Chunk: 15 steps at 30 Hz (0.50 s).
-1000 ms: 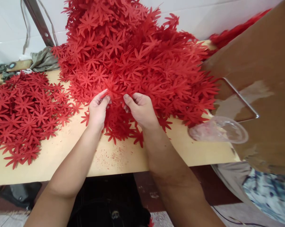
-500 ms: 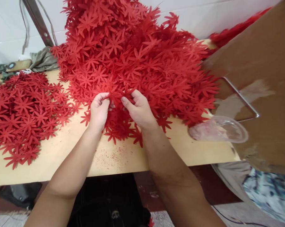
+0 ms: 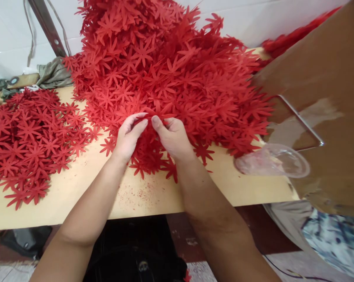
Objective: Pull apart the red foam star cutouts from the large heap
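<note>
Close together at the front of a large heap of red star-shaped flower pieces (image 3: 171, 74), my two hands work on one red flower piece (image 3: 158, 109). Its thin petals spread out above my fingertips. My left hand (image 3: 129, 137) is closed, thumb and fingers pinching the piece's left side. On the other side, my right hand (image 3: 175, 137) grips it with the thumb laid on top and the fingers curled beneath. The heap's red blends with the piece, so its lower part and exact edges cannot be made out.
A second, lower pile of red flower pieces (image 3: 30, 135) covers the left of the pale table (image 3: 85, 188). To the right stand a clear plastic tub (image 3: 294, 162) and a brown cardboard panel (image 3: 338, 117) with a metal rod. Grey-green cloth (image 3: 55, 72) lies at the back left.
My left hand has moved right and slightly up, so its thumb is now near my right thumb. The right hand has barely shifted, and the flower piece's petals now stand above the fingertips.
</note>
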{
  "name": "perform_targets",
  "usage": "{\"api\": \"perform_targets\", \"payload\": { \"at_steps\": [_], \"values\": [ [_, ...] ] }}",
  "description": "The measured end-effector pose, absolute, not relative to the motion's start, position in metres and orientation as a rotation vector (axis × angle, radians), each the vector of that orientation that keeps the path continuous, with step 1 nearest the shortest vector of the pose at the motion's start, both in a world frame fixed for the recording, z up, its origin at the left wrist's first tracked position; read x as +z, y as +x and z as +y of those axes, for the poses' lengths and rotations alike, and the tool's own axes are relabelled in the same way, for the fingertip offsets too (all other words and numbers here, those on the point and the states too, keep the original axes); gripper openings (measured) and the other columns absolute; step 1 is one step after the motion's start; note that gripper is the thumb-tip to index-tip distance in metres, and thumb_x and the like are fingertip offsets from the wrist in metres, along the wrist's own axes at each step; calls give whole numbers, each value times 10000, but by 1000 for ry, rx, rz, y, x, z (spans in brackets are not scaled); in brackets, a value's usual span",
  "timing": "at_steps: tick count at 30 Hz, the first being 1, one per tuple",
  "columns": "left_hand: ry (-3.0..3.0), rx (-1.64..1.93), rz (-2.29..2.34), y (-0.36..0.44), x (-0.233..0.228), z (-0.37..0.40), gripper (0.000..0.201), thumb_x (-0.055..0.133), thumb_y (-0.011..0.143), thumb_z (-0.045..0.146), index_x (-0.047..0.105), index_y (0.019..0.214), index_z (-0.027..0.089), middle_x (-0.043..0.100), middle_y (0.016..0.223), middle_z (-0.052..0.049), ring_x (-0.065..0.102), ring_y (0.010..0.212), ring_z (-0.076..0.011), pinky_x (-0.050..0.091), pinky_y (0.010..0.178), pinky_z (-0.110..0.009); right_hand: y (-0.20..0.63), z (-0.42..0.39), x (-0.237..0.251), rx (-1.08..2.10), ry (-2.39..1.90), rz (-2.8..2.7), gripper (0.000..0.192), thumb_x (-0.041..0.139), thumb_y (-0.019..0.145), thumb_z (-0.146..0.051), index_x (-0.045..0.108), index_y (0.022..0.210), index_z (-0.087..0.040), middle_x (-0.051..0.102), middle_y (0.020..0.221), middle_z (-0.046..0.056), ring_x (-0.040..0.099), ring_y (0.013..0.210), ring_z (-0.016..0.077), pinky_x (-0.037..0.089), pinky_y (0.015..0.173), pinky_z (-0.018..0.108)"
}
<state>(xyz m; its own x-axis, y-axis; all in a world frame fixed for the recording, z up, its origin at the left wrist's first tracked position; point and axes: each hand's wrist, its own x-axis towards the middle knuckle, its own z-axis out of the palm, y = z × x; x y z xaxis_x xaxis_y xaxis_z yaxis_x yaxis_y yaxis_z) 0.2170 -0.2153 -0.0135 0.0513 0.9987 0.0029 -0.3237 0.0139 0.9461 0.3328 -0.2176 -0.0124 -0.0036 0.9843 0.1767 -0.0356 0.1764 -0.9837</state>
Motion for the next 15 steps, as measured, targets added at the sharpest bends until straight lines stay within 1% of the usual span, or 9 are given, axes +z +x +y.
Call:
{"api": "perform_targets", "payload": {
  "at_steps": [1, 4, 6, 8, 10, 12, 15],
  "values": [
    [989, 1309, 933, 218, -13, -216, 90, 683, 742, 208, 655, 827, 205, 643, 754, 26, 565, 664, -74, 468, 652, -189, 332, -218, -13, 1124, -1047, -1292, 602, 581, 638, -767, 412, 522, -201, 342, 499, -45, 352, 496, 66, 338, 454, 229],
    [972, 1326, 977, 219, -14, -215, 120, 734, 705, 198, 620, 745, 193, 576, 648, 55, 502, 583, -51, 439, 612, -175, 331, -220, -14, 1126, -1075, -1327, 659, 460, 663, -826, 284, 498, -213, 239, 487, -52, 261, 467, 57, 250, 412, 234],
    [943, 1346, 987, 218, -16, -214, 127, 729, 711, 194, 602, 706, 188, 537, 612, 67, 458, 544, -41, 412, 585, -174, 332, -220, -13, 1090, -1073, -1322, 656, 441, 673, -827, 257, 517, -217, 211, 506, -56, 229, 472, 57, 239, 418, 239],
    [904, 1374, 977, 217, -17, -212, 132, 711, 737, 218, 590, 694, 188, 530, 614, 65, 448, 542, -42, 405, 584, -177, 333, -218, -12, 1087, -1043, -1314, 618, 517, 657, -797, 334, 558, -215, 260, 533, -60, 258, 494, 59, 283, 449, 233],
    [864, 1402, 981, 216, -17, -211, 145, 698, 757, 258, 583, 699, 191, 542, 631, 59, 462, 558, -49, 415, 601, -184, 335, -216, -14, 1101, -1016, -1302, 572, 631, 599, -752, 443, 641, -214, 358, 569, -62, 325, 527, 62, 335, 498, 229],
    [837, 1411, 1000, 216, -17, -210, 162, 694, 767, 294, 581, 709, 193, 553, 641, 54, 482, 572, -56, 428, 620, -194, 338, -214, -17, 1096, -1013, -1295, 544, 706, 565, -696, 510, 721, -213, 438, 610, -57, 375, 555, 67, 356, 527, 231],
    [820, 1440, 1024, 216, -17, -209, 181, 687, 778, 331, 579, 728, 194, 562, 647, 54, 507, 591, -61, 440, 647, -202, 344, -209, -23, 1020, -1045, -1269, 432, 697, 662, -606, 542, 747, -212, 454, 618, -48, 374, 540, 70, 338, 503, 234]
  ]
}}
